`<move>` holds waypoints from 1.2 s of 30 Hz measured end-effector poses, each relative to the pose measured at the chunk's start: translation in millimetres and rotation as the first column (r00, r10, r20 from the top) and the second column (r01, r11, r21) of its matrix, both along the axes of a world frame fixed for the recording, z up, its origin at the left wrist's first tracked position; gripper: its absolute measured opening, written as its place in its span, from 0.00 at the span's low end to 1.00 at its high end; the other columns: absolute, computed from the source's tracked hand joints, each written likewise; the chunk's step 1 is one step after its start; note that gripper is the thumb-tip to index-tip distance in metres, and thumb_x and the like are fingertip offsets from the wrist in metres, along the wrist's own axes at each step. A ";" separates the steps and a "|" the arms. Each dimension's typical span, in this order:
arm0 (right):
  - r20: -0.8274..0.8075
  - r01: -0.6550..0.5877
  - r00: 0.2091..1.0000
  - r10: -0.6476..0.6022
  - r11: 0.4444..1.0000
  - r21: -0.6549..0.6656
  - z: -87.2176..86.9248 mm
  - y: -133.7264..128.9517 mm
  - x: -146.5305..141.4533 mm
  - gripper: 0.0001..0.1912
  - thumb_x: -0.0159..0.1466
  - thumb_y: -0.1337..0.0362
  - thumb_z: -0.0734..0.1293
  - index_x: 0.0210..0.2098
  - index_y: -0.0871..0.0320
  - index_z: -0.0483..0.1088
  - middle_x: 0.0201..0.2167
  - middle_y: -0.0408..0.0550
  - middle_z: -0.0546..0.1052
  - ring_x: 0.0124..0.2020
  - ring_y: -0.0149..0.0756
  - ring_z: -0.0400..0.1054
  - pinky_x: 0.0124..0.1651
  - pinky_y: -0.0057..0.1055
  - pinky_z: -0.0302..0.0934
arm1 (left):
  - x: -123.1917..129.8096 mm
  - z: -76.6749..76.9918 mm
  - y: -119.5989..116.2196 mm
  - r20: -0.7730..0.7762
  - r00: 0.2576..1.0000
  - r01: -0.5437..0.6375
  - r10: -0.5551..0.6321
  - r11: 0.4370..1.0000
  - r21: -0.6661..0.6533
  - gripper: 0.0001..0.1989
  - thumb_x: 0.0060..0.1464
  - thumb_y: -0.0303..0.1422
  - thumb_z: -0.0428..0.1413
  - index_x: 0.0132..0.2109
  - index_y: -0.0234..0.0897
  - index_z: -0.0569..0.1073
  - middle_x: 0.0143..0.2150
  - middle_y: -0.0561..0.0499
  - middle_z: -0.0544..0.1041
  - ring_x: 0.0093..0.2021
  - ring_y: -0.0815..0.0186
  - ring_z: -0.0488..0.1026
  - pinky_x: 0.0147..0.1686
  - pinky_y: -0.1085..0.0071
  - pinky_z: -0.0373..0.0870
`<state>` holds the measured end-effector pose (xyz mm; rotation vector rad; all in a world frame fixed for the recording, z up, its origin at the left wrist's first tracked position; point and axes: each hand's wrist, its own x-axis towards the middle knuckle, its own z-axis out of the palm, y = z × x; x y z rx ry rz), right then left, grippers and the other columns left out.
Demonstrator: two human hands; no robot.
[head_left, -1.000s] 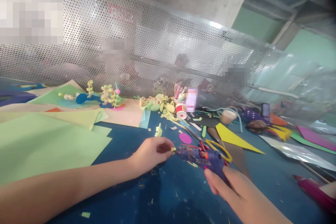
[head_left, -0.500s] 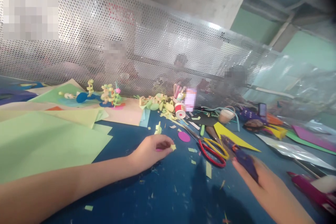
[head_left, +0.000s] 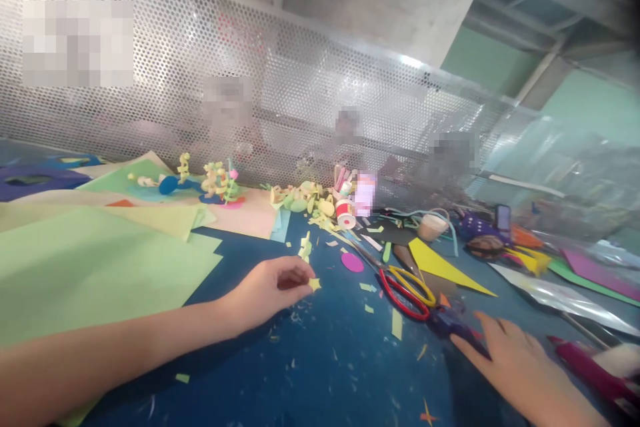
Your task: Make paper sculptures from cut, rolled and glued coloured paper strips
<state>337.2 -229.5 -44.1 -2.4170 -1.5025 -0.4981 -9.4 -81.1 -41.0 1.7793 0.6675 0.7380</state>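
My left hand pinches a small pale-yellow paper star between thumb and fingertips. Just behind that hand stands a small pale-yellow folded figure. To the right, my right hand has its fingers spread, its thumb beside a dark blue hand tool lying on the table. The tool's exact kind is unclear. Scissors with one red and one yellow handle lie between the hands, close to the tool. A magenta paper oval rests left of the scissors.
Pale-green sheets cover the left side. At the back are small paper figures, a heap of yellow-green pieces and a red-white spool. A yellow sheet and a magenta tool lie right. A perforated metal screen stands behind.
My right hand has let go of the dark blue tool, now down by the scissors, and its fingers have spread. My left hand has shifted slightly left with the star.
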 end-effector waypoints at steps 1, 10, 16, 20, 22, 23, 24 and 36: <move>-0.123 -0.079 0.989 0.079 0.997 0.008 13.4 5.8 -19.2 0.20 0.52 0.50 0.62 0.36 0.59 0.68 0.37 0.61 0.74 0.40 0.57 0.69 0.41 0.51 0.61 | -0.2 2.0 -0.9 0.001 1.000 0.004 -0.004 1.000 0.006 0.11 0.50 0.37 0.56 0.40 0.38 0.72 0.38 0.51 0.75 0.39 0.66 0.73 0.43 0.68 0.69; -0.895 -0.396 -0.315 0.316 0.813 0.427 43.9 77.4 -175.1 0.11 0.61 0.59 0.64 0.41 0.57 0.66 0.36 0.47 0.76 0.40 0.34 0.72 0.49 0.35 0.63 | 6.4 8.6 3.3 0.147 0.988 -0.060 0.042 0.991 0.121 0.10 0.50 0.37 0.56 0.40 0.38 0.72 0.39 0.51 0.69 0.37 0.68 0.68 0.38 0.71 0.69; -0.863 -0.345 -0.409 0.298 0.825 0.448 32.6 91.2 -179.8 0.11 0.56 0.63 0.69 0.39 0.57 0.69 0.35 0.43 0.76 0.38 0.29 0.72 0.47 0.27 0.64 | 1.6 0.0 12.5 0.172 0.983 -0.083 0.061 0.988 0.129 0.10 0.50 0.37 0.56 0.39 0.38 0.73 0.39 0.50 0.69 0.38 0.67 0.69 0.40 0.69 0.69; -0.882 -0.346 -0.210 0.422 0.811 0.471 36.0 109.2 -174.9 0.11 0.54 0.60 0.70 0.35 0.58 0.70 0.32 0.44 0.76 0.35 0.30 0.71 0.44 0.29 0.64 | 0.0 6.0 23.8 0.175 0.978 -0.146 0.117 0.976 0.163 0.16 0.49 0.37 0.57 0.45 0.38 0.69 0.36 0.52 0.68 0.35 0.69 0.68 0.39 0.69 0.69; -0.851 -0.390 -0.023 0.524 0.779 0.491 38.1 121.1 -170.8 0.13 0.53 0.58 0.70 0.34 0.59 0.70 0.30 0.44 0.77 0.33 0.32 0.71 0.41 0.30 0.65 | 0.6 7.8 33.7 0.171 0.968 -0.219 0.183 0.951 0.220 0.14 0.49 0.36 0.57 0.44 0.38 0.69 0.36 0.52 0.68 0.35 0.69 0.68 0.40 0.68 0.69; -0.818 -0.412 0.064 0.572 0.762 0.501 38.9 126.7 -168.8 0.13 0.52 0.58 0.70 0.34 0.58 0.70 0.30 0.45 0.77 0.32 0.33 0.71 0.39 0.30 0.66 | 1.2 7.8 39.0 0.160 0.963 -0.251 0.215 0.935 0.252 0.13 0.49 0.36 0.56 0.43 0.37 0.70 0.36 0.52 0.68 0.36 0.68 0.68 0.40 0.68 0.69; -0.780 -0.432 0.135 0.611 0.745 0.509 39.3 131.5 -167.2 0.13 0.52 0.58 0.70 0.33 0.58 0.70 0.30 0.45 0.77 0.32 0.34 0.72 0.38 0.31 0.66 | 2.0 7.4 43.9 0.147 0.958 -0.278 0.245 0.919 0.280 0.12 0.50 0.35 0.56 0.42 0.37 0.70 0.36 0.52 0.69 0.36 0.68 0.68 0.41 0.68 0.69; -0.602 -0.501 0.297 0.741 0.658 0.562 29.9 140.6 -172.1 0.09 0.55 0.60 0.68 0.35 0.57 0.72 0.33 0.48 0.79 0.35 0.38 0.74 0.43 0.34 0.67 | 10.1 6.4 53.2 0.153 0.967 -0.242 0.205 0.928 0.285 0.06 0.51 0.32 0.54 0.36 0.35 0.72 0.35 0.51 0.75 0.38 0.67 0.71 0.42 0.70 0.67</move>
